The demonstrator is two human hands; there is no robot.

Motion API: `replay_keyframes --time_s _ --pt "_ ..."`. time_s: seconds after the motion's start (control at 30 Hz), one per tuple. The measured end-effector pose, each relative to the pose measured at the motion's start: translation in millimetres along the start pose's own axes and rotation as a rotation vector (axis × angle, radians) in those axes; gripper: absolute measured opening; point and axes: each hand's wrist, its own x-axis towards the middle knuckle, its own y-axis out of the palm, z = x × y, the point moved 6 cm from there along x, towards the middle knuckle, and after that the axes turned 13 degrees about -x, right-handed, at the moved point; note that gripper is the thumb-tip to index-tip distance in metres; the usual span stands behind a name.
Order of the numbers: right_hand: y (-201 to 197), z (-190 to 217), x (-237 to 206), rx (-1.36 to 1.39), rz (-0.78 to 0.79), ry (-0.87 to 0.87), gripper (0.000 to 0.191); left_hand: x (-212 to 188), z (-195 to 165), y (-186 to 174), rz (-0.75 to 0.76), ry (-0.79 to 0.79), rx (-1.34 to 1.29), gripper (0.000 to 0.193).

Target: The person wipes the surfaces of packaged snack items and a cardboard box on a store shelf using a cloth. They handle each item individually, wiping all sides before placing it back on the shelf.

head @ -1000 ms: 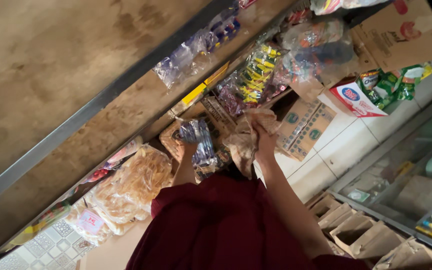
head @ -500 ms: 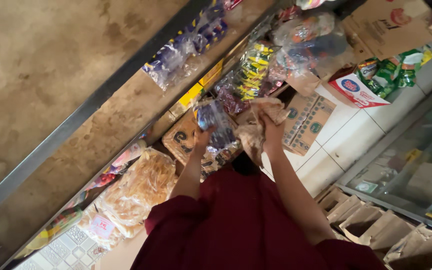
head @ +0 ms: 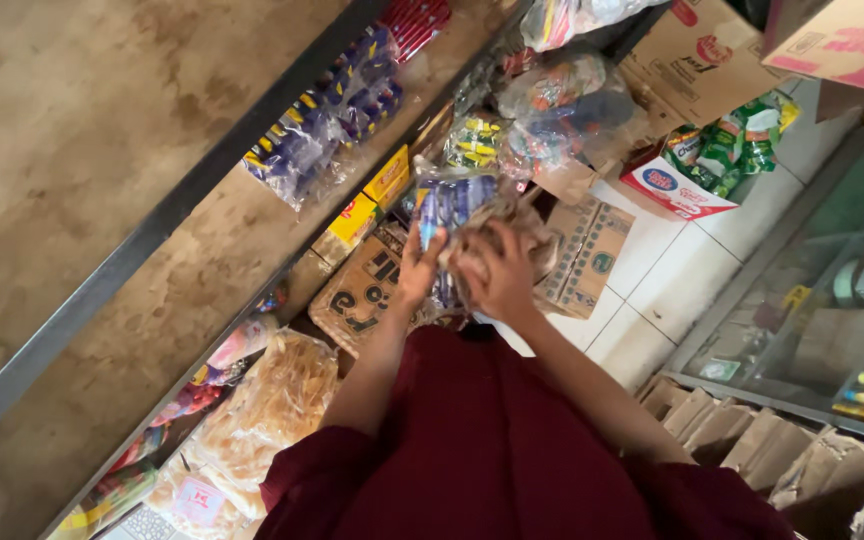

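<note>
My left hand [head: 418,268] and my right hand [head: 504,275] are raised in front of me, both gripping a clear plastic bag of small blue-wrapped packets [head: 455,205]. The left hand holds its left side, thumb up along the plastic. The right hand clutches crumpled brownish plastic [head: 512,225] at the bag's right side. My dark red sleeves [head: 492,450] fill the lower middle of the view. The bag hangs just in front of a shelf of goods.
Shelf [head: 252,215] with hanging bags of blue packets [head: 322,140], yellow boxes [head: 372,195], cardboard cartons [head: 587,255], a big bag of crackers [head: 267,410]. White tiled floor [head: 672,280], a glass display case [head: 842,300] at right, brown paper bags [head: 742,440] below it.
Both hands have lifted the bag of blue packets higher and closer to the shelf. The view has tilted so the shelf goods sit higher in the picture.
</note>
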Motion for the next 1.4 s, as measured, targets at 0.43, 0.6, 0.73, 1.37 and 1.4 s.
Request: replay_keyframes --time_s 0.43,0.6,0.73,1.37,1.4 --pt "-37 -24 79 -0.215 -0.226 -0.04 0.041 -14 -26 51 0.118 0.166 -0.028 0.076" --pt "-49 8 46 -0.184 -0.145 -0.154 0.047 -21 -67 61 0.082 0.271 -0.228 0.059" --pt "-65 33 20 -0.181 -0.177 -0.298 0.046 -22 -79 51 -0.121 0.073 -0.173 0.058" --pt "-73 4 88 -0.165 -0.136 -0.176 0.046 -17 -84 66 0.212 0.525 -0.156 0.031" --pt "-73 6 87 -0.164 -0.137 -0.193 0.045 -16 -84 64 0.22 0.533 -0.161 0.032"
